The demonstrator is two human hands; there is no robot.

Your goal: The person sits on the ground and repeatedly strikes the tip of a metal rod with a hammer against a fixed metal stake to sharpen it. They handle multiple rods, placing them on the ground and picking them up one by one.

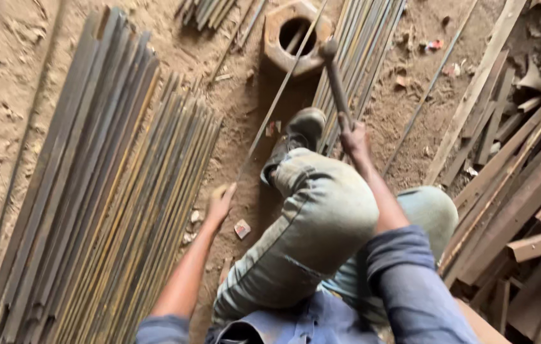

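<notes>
I squat on a dirt floor. My right hand (pixel 353 139) grips the wooden handle of a hammer (pixel 334 76), whose head is up near a large rusty hexagonal nut (pixel 277 51). My left hand (pixel 221 202) holds the near end of a thin metal rod (pixel 283 86) that runs diagonally up across the nut's hole. My bent knee in pale jeans and my shoe (pixel 299 130) lie between the two hands.
A wide pile of long flat metal strips (pixel 98 191) lies on the left. More thin rods (pixel 363 44) lie beyond the nut. Rusty bars and wooden planks (pixel 519 191) are stacked at the right. Small scraps dot the dirt.
</notes>
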